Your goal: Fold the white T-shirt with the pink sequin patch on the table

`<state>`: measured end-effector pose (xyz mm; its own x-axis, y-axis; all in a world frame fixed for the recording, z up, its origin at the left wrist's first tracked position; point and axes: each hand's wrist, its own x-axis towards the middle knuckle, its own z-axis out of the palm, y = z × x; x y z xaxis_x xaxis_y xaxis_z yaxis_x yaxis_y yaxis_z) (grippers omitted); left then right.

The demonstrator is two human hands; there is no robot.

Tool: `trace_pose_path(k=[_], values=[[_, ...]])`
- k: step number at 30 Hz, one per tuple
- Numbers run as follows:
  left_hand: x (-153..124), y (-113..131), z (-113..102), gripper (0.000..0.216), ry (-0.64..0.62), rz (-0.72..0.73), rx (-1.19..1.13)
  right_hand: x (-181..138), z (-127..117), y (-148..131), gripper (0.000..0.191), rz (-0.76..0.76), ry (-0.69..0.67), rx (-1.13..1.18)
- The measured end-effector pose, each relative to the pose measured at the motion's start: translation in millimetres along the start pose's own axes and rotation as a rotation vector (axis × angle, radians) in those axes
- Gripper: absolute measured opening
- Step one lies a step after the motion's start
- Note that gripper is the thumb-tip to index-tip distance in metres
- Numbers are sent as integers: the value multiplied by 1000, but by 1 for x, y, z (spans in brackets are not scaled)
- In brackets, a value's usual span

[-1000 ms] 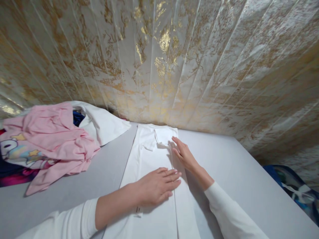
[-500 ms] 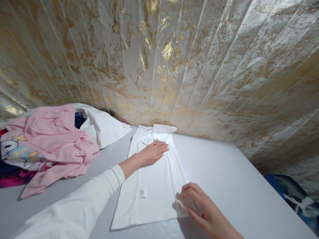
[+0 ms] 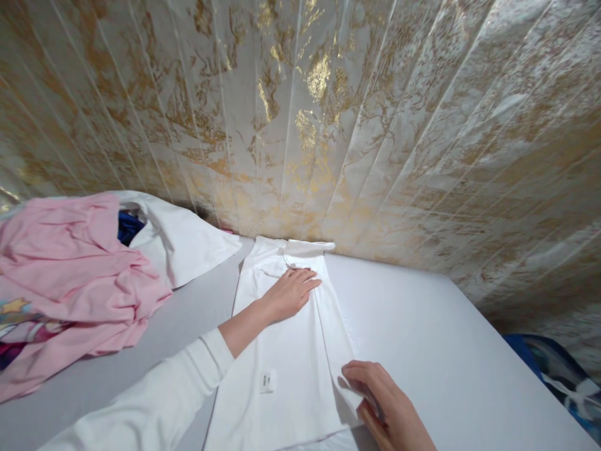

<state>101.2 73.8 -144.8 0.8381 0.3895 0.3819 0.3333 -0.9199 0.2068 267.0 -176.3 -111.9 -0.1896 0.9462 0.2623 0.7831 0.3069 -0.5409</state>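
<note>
A white long-sleeved shirt (image 3: 291, 401) lies flat on the table, folded lengthwise into a narrow panel with a small care label showing. My left hand (image 3: 291, 293) rests flat on its upper part, fingers stretched out. At the lower right side edge, my right hand (image 3: 392, 401) is closed, with the cloth's edge between thumb and fingers and slightly lifted. A folded end of white fabric (image 3: 310, 247) sticks out at the top, by the wall.
A pink printed garment (image 3: 89, 269) is heaped at left, over a white garment (image 3: 183, 241) and dark blue cloth (image 3: 129, 227). The pale table (image 3: 404, 313) meets a gold-patterned wall (image 3: 300, 125). A blue bag-like item (image 3: 554, 369) stands beyond the table's right edge.
My right hand has moved slightly and taken hold of the shirt's lower right edge, lifting it a little. My left hand stays pressed on the shirt. The view has shifted slightly.
</note>
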Motion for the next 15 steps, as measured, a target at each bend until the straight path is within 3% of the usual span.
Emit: trace_pose_path(k=[3,11,15], values=[[0,-1,2,39,-3,1,4,-1,5,3,36,-7,36,-61],[-2,-1,2,38,4,-7,14,-11,0,9,41,-119,-27,-159],[-2,-1,2,38,4,-6,15,-26,-9,16,51,-48,-1,-118]])
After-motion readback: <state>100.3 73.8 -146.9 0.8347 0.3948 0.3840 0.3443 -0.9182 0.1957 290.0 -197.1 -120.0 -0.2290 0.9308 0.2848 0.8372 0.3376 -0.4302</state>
